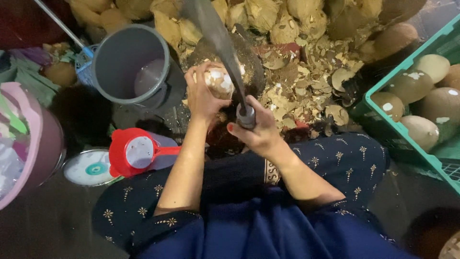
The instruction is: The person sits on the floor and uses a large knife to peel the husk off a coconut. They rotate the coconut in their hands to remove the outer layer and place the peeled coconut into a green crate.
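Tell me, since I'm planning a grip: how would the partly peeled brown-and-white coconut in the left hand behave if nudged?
The partly peeled brown-and-white coconut looks rounded, so it would probably roll if the left hand let go. Its hard shell suggests it is stiff and likely heavy for its size. The bare white patches may be slicker than the brown skin.

packages: clear plastic bags (8, 163) bunched inside the pink tub (42, 129), far left edge | dial: round white kitchen-scale face (91, 169) with teal centre, flat beside the red scoop (136, 151) | signs, screens: none
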